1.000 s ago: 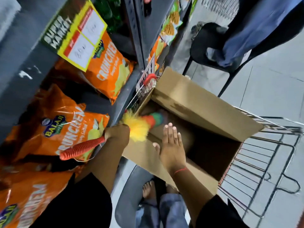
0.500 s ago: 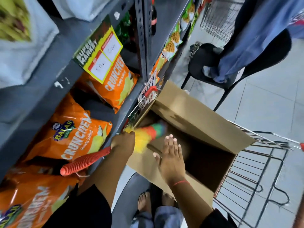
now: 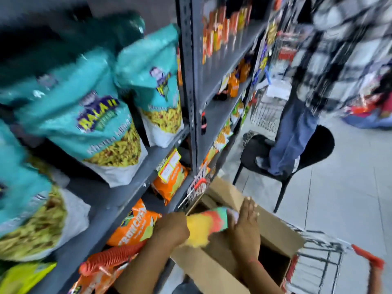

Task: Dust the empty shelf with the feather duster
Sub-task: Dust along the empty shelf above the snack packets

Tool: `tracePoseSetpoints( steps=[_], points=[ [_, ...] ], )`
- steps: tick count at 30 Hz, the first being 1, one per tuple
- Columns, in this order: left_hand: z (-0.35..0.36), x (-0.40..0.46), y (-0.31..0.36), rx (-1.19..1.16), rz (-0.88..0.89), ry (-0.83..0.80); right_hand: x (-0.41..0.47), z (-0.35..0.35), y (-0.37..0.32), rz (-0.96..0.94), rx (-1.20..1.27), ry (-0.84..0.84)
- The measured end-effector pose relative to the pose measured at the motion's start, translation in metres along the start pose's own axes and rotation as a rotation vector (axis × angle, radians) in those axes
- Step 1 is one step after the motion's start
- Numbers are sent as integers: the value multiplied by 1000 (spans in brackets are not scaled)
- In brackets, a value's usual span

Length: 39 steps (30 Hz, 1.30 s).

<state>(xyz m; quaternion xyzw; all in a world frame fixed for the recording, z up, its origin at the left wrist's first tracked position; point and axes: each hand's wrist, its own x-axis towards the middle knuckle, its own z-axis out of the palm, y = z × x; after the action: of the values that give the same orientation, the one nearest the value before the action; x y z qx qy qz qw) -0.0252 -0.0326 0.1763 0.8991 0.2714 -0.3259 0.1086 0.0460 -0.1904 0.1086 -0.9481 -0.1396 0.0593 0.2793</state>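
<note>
Our left hand (image 3: 171, 230) is closed in a fist around the feather duster (image 3: 203, 225), gripping where the ribbed orange handle (image 3: 112, 257) meets the fluffy head. The handle sticks back past our wrist toward the shelving, and the yellow, red and green feathers point over the open cardboard box (image 3: 212, 270). Our right hand (image 3: 244, 228) lies flat with fingers straight and pressed together, its palm against the far side of the feathers and holding nothing.

The box sits in a wire shopping trolley (image 3: 318, 266) with red handles. To our left, grey metal shelves (image 3: 135, 187) carry teal Balaji snack bags (image 3: 91, 122) above and orange Crunchex chip packets (image 3: 131, 225) below. The picture is blurred. On the pale tiled floor (image 3: 339, 209) beyond the box, a person in jeans and a checked shirt (image 3: 331, 60) stands on a black chair (image 3: 282, 166).
</note>
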Motion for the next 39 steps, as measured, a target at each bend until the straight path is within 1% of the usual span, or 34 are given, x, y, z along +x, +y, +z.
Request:
tracePoseSetpoints(
  steps=[5,9,11,15,17,19,21,24,26,28,31,33,34,37,39],
  points=[
    [-73,-65,-7,81,113,180,22,-56,-30,5,71,140],
    [-137,-132,-14,73,160,345,44,-98,-63,-58,207,297],
    [-165,-164,-20,64,152,473,55,-120,-85,-86,247,341],
    [-213,-223,-32,25,98,772,75,-168,-141,-223,313,493],
    [-231,-250,-37,21,79,949,82,-195,-173,-253,408,568],
    [-244,-276,-43,-15,64,1085,86,-219,-205,-295,530,607],
    [-254,-298,-52,-72,36,1175,87,-238,-233,-368,612,604],
    [-263,-326,-73,-117,-53,1244,77,-250,-270,-495,620,580],
    [-261,-340,-92,-135,-136,1288,67,-247,-290,-612,607,554],
    [-256,-347,-114,-124,-203,1368,59,-239,-308,-709,604,515],
    [-244,-353,-151,-135,-271,1473,49,-226,-334,-799,597,461],
    [-234,-362,-176,-159,-341,1510,45,-219,-350,-817,649,444],
    [-230,-368,-187,-192,-380,1517,44,-215,-358,-797,710,437],
    [-217,-377,-207,-189,-462,1538,36,-205,-380,-680,950,377],
    [-212,-380,-206,-265,-417,1450,27,-201,-394,-698,966,351]
  ],
)
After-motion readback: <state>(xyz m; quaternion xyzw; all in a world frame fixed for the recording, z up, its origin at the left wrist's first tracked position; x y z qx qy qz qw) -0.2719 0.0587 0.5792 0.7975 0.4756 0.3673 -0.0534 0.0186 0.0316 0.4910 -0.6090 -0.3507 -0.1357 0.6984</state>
